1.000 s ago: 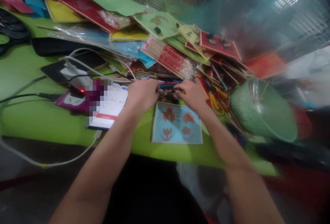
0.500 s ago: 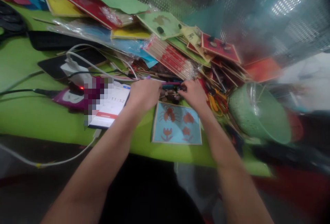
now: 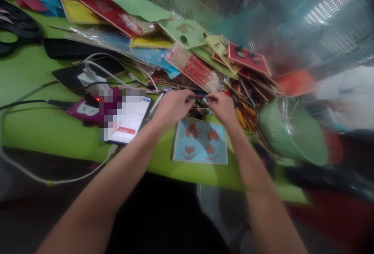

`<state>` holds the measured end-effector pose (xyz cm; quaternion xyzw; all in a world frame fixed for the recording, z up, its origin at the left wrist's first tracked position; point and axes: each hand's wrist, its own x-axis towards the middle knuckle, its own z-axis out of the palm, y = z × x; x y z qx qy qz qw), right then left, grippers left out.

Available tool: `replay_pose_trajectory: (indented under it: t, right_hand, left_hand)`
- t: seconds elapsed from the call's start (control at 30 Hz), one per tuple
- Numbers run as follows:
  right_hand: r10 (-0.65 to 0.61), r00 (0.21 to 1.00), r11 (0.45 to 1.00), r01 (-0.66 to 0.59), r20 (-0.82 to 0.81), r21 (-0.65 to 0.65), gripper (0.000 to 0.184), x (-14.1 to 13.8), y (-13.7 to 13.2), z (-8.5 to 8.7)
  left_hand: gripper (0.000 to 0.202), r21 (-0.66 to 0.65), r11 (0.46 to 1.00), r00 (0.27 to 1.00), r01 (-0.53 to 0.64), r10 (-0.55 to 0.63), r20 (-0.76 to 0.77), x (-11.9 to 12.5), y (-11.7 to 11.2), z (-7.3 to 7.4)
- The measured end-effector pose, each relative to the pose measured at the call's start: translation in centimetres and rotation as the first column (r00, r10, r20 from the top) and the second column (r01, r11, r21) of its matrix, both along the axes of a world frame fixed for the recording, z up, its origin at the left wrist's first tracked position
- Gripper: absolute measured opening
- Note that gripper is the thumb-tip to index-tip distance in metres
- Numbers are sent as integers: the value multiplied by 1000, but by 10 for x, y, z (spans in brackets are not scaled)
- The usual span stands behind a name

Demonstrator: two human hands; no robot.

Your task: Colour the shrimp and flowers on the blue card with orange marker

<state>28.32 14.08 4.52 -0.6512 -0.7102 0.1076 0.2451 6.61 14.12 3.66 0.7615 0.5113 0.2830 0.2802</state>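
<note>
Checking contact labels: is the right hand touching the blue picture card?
Cannot tell. In the head view the right hand sits at the far edge of the blue picture card; blur hides any gap.

Looked like a craft workshop: green counter (image 3: 43, 129), heaped coloured picture cards (image 3: 248, 57) beyond the hands, scissors (image 3: 247, 115) and sticks to their right.

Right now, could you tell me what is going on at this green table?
A person has both hands together just above a blue card with red cut-out shapes. The left hand and right hand pinch something small between them; it is too blurred to identify. A phone lies to the left, a green basket to the right, and stacked coloured cards behind.
</note>
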Motion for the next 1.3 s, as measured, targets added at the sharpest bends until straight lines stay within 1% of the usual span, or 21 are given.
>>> replay_pose_trajectory:
  t: [0.07, 0.1, 0.13, 0.17, 0.2, 0.23, 0.3, 0.4, 0.47, 0.53, 0.6, 0.77, 0.83, 0.9, 0.97, 1.03, 1.13, 1.2, 1.23, 1.3]
  right_hand:
    - [30, 980, 1000, -31, -198, -2, 19, 3, -4, 4]
    - [50, 951, 998, -55, -307, -10, 20, 3, -7, 6]
    - [66, 911, 997, -81, -408, -20, 21, 3, -10, 7]
    - [78, 867, 994, -104, -493, -26, 22, 2, -13, 8]
    - [85, 828, 992, -122, -555, -30, 23, 1, -17, 8]
    - [88, 801, 991, -129, -592, -28, 23, -1, -21, 8]
    - [85, 799, 994, -109, -595, -3, 23, -6, -28, 8]
    - [80, 867, 995, -39, -491, 94, 17, -12, -37, 6]
    - [81, 912, 986, -16, -401, 165, 13, -14, -42, 5]
    - [86, 938, 979, -17, -335, 204, 11, -13, -45, 3]
    - [80, 947, 977, -11, -312, 215, 11, -11, -46, 0]
    - [56, 950, 985, -1, -308, 175, 17, -6, -47, -3]
    - [81, 948, 985, -29, -308, 170, 18, -6, -48, 0]
    - [122, 945, 982, -71, -305, 172, 30, -7, -49, 3]
    - [138, 935, 983, -89, -328, 158, 33, -8, -50, 4]
    - [111, 903, 989, -61, -414, 132, 29, -8, -48, 3]
    - [56, 821, 997, -11, -569, 83, 29, -6, -44, -3]
    - [45, 798, 998, -11, -601, 59, 29, -5, -42, -5]
    - [49, 806, 998, -18, -590, 58, 28, -4, -42, -5]
    - [82, 855, 995, -42, -512, 90, 28, -2, -43, -3]
  left_hand:
    - [33, -52, 998, 989, 37, -29, 146, 5, 1, -5]
    - [31, -83, 995, 968, 63, -40, 249, 8, 2, -8]
    - [29, -115, 990, 930, 88, -40, 365, 11, 2, -12]
    - [25, -145, 979, 871, 140, -52, 489, 15, 2, -15]
    - [21, -179, 962, 797, 207, -60, 600, 19, 2, -19]
    - [18, -195, 949, 755, 247, -63, 652, 23, 2, -23]
    - [16, -220, 928, 695, 302, -56, 717, 30, 1, -28]
    - [22, -251, 911, 642, 328, -20, 766, 36, -1, -31]
    - [26, -269, 902, 615, 337, 5, 788, 38, -3, -31]
    - [28, -282, 898, 597, 338, 27, 802, 39, -4, -30]
    - [28, -292, 898, 586, 330, 48, 809, 39, -6, -30]
    - [22, -317, 898, 571, 305, 94, 815, 40, -8, -32]
    - [21, -326, 896, 571, 300, 105, 814, 40, -8, -32]
    - [20, -335, 892, 576, 304, 108, 811, 39, -8, -32]
    - [21, -342, 884, 578, 319, 105, 809, 39, -9, -30]
    - [24, -343, 875, 572, 343, 95, 814, 39, -11, -28]
    - [29, -337, 864, 557, 373, 82, 827, 40, -13, -26]
    - [29, -341, 860, 548, 380, 88, 832, 41, -13, -26]
    - [28, -347, 857, 544, 382, 95, 834, 41, -13, -26]
    - [26, -362, 848, 536, 387, 113, 837, 40, -12, -26]
